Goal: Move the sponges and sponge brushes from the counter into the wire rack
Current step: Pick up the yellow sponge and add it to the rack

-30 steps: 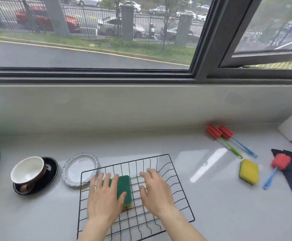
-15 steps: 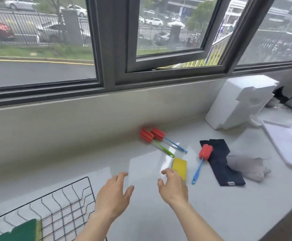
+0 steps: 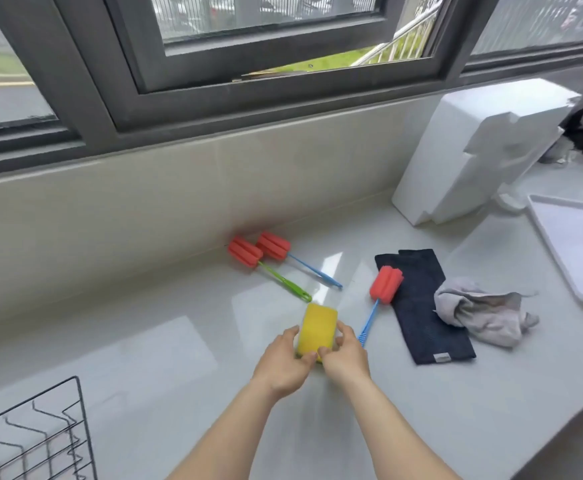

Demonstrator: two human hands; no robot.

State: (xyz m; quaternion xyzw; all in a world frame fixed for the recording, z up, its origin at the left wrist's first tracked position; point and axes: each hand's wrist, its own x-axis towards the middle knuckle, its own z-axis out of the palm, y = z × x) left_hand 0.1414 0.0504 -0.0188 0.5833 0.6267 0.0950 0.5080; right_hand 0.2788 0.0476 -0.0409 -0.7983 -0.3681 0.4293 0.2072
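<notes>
Your widest reference is the pale surface [image 3: 165,344], and everything you need lies on it. The wire rack [image 3: 40,434] sits at its near-left corner, well apart from where you are working, so plan a long carry leftward and toward you. No sponge shows in the part of the rack that is in view.

Off to the right stand a white foam block [image 3: 484,147] and a white tray [image 3: 581,247]; leave them alone. The dark cloth [image 3: 421,303] and the crumpled grey rag [image 3: 484,313] are not part of the job either.

Three red-headed sponge brushes wait: the green-handled brush [image 3: 248,254] and a blue-handled brush [image 3: 276,245] lie side by side near the wall, and a second blue brush [image 3: 385,285] rests with its head on the edge of the dark cloth.

The yellow sponge [image 3: 318,329] lies just in front of you. Your left hand [image 3: 283,362] and right hand [image 3: 345,358] are both closed around its near end, fingers pressing on either long side. It looks soft, so I would squeeze only enough to lift it. Mind the second blue brush's handle, which ends just beside your right hand; lift straight up before swinging left.

For writing: the dark cloth carries a small light tag at its near corner, but it is too small to read. No other label shows.
</notes>
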